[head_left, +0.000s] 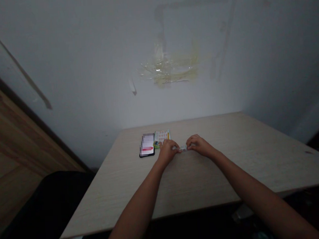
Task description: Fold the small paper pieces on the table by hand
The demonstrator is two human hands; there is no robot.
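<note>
Between my two hands is a small, pale strip with printed marks, too small to name. My left hand pinches its left end with thumb and fingertips. At the other end, my right hand is closed with its fingertips on the strip. Just behind my left hand lies a printed packet in white, green and yellow, partly hidden by that hand. A smartphone with a lit, blurred screen lies to the left of the packet.
The light wooden table meets a grey wall at the back. Yellowed clear tape sticks to the wall. A wooden panel and a dark object stand on the left.
</note>
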